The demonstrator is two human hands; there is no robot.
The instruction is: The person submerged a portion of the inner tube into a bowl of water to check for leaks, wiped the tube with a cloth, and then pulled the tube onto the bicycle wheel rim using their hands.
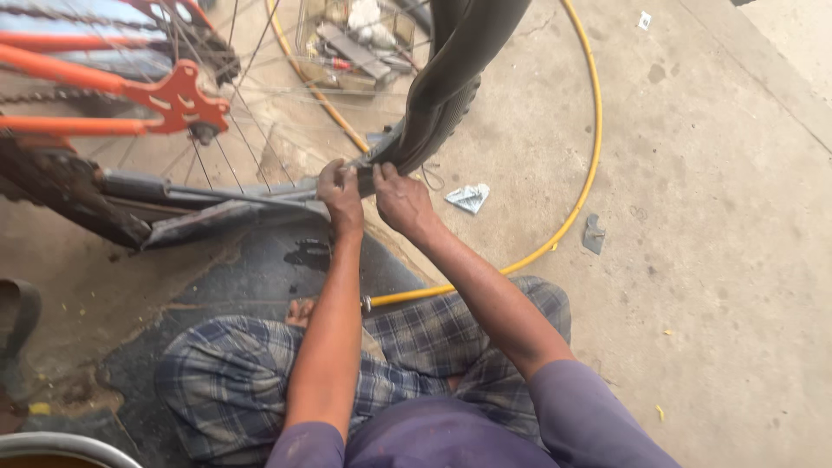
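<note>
both hands meeting at the wheel rim, near the scene's middle. left hand [340, 192] pinching the dark grey inner tube [221, 214], a limp, flattened strip trailing left along the rim. right hand [400, 199] closed on the edge of the black tyre [446, 91], knobbly-treaded, peeled off the rim and rising far and right. orange bike frame [104, 121] at far left. yellow hose [568, 217] looping right across the concrete floor [728, 260]. wire basket [355, 39] of tools far behind. crumpled wrapper [469, 198] just right of the hands.

Tyre [442, 95] right of frame [104, 87]; hose [572, 217] behind; basket [351, 39] beyond.
</note>
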